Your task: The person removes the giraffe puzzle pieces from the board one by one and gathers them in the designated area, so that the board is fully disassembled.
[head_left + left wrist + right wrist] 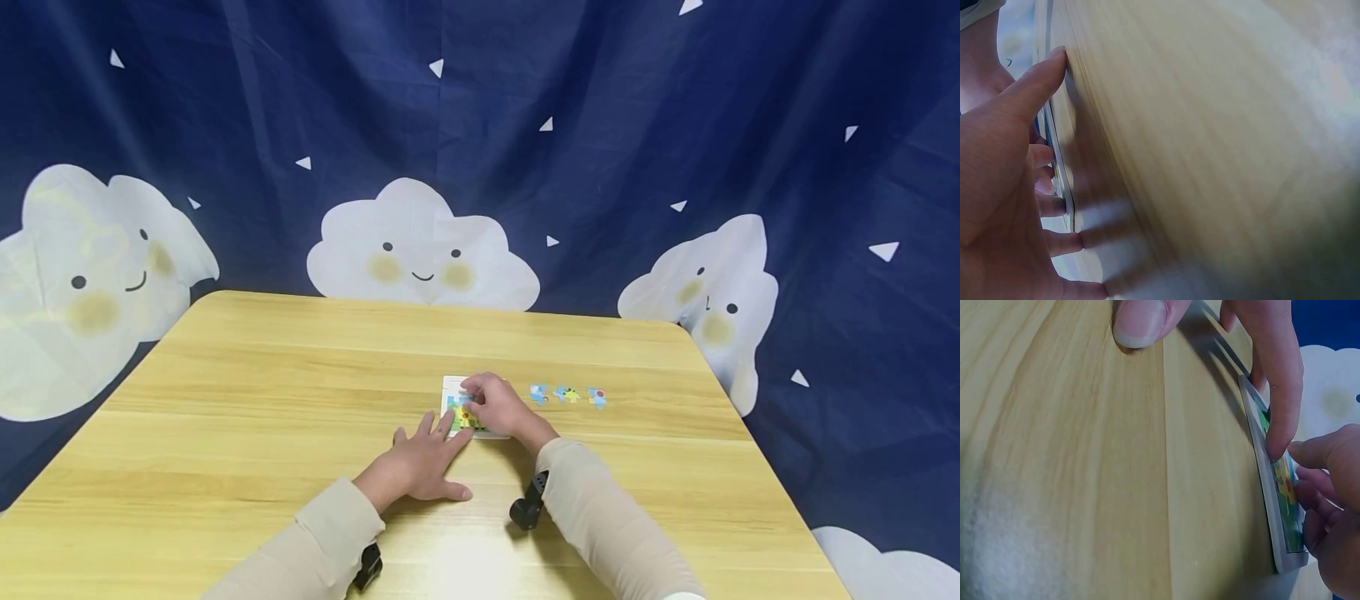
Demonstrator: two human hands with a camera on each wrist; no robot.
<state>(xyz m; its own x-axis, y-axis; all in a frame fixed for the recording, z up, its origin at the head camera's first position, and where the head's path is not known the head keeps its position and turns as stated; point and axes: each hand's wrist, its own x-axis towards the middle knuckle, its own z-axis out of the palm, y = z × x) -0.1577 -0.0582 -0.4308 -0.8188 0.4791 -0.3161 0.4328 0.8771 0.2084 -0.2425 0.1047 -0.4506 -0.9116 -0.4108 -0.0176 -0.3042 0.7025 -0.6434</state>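
A small white-framed puzzle board [447, 387] lies on the table, its green, blue and yellow picture [1285, 487] partly covered by hands. My left hand [422, 463] is spread, fingers straight, with fingertips resting on the board's near left part and the thumb out on the table; the left wrist view shows this hand [1007, 181] along the board's edge. Over the board's upper right part is my right hand [498, 406], thumb and fingers bent close to the picture. In the right wrist view the right hand's fingers [1335, 481] touch the board area; whether they pinch a piece is hidden.
Three loose spots of puzzle pieces lie right of the board: a blue and white one [538, 394], a blue and yellow cluster [567, 394] and a blue one with red [597, 397]. A dark blue cloud-patterned curtain [480, 100] hangs behind the wooden table [262, 400].
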